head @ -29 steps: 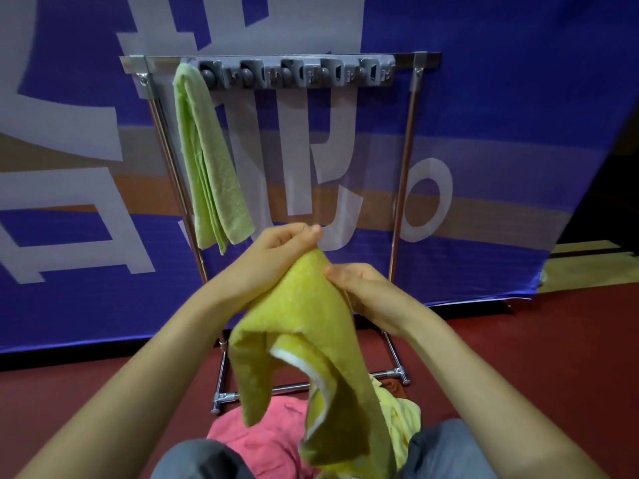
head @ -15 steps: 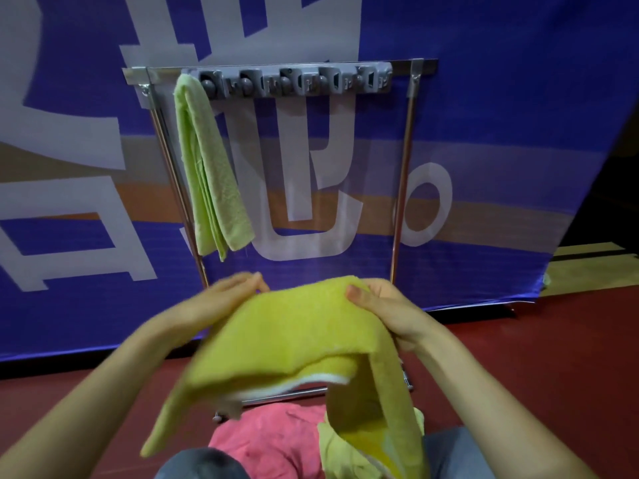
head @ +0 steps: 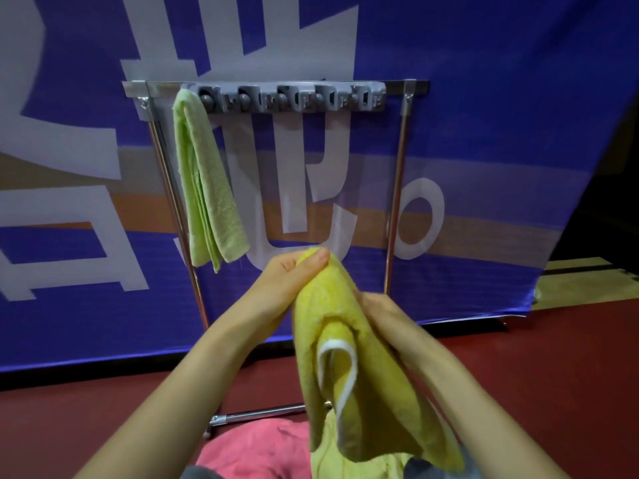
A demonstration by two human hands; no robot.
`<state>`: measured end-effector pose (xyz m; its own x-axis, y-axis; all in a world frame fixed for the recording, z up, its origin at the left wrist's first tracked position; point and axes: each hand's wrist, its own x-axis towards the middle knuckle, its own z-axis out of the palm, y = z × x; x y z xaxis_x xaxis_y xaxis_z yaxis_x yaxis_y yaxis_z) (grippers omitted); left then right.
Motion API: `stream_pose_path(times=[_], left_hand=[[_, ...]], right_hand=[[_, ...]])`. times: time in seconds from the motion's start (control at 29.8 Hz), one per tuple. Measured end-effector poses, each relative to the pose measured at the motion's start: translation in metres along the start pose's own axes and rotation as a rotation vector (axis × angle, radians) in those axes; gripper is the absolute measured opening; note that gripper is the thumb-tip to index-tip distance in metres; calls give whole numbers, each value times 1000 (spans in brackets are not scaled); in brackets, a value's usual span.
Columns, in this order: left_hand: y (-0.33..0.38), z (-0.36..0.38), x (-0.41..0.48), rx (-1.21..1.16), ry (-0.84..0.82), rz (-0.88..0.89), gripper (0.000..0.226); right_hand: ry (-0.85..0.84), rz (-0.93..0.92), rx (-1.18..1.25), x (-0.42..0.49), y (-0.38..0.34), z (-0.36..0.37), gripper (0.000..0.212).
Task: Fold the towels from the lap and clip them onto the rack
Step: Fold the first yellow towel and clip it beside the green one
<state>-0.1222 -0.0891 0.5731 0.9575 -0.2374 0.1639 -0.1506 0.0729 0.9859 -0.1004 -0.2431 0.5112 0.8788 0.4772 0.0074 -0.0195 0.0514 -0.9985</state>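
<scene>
Spread wide half a second ago, the yellow towel point(head: 349, 368) now hangs gathered mid-frame. Left hand point(head: 294, 278) pinches its top; right hand point(head: 387, 316) lies at its 3 o'clock side, fingers hidden, so I cannot tell its grip. Folding looks nearly done; next it needs lifting to a free clip on the rack point(head: 297, 100) at 12 o'clock.

The person's left forearm point(head: 193, 368) and right forearm point(head: 460, 382) are bare along their whole visible length, and the left hand point(head: 287, 281) and right hand point(head: 377, 309) are bare too. At the bottom edge of the view, slivers of a grey-blue cloth garment point(head: 420, 469) show over the legs. Its cut cannot be told.
</scene>
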Motion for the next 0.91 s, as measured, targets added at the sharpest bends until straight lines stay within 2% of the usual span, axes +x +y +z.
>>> stream_pose_path(times=[0.07,0.17,0.2,0.3,0.34,0.47,0.5,0.54,0.64,0.67,0.77,0.8,0.84,0.91], left_hand=[[5,-4,2,-4,75,35,26],[7,-16,-1,35,78,46,25],[5,-20,-4,73,75,12,23],[-2,-31,-16,154,-12,-137,31],[-5,-31,-20,156,-58,-188,33],[-7,-30,-23,161,-190,-260,25],[-9,-32,-21,120,-183,-251,22],[-7,-31,-18,63,-168,-242,21],[-1,-32,-11,-69,-129,-204,26],[3,-30,-9,-84,-142,-192,27],[9,-24,-3,-29,-261,-120,41],[12,-22,-2,-21,-289,-97,49],[15,-21,-2,-24,-293,-85,49],[17,-24,-1,1,-278,-64,32]], right_hand=[[59,18,-1,-3,13,2,40],[201,-72,18,-2,17,-1,42],[263,-119,37,0,15,-4,49],[406,-276,33,6,4,-8,98],[419,-307,29,8,0,-8,100],[360,-267,31,12,-18,0,43],[332,-232,38,12,-20,0,38],[292,-188,32,12,-19,-1,40],[101,-64,-152,9,-13,-4,76],[51,-27,-156,9,-14,-2,78],[-36,-24,12,12,-27,10,60],[-48,-18,76,13,-32,14,62],[-59,-12,152,14,-35,17,65],[40,-42,292,17,-38,22,59]])
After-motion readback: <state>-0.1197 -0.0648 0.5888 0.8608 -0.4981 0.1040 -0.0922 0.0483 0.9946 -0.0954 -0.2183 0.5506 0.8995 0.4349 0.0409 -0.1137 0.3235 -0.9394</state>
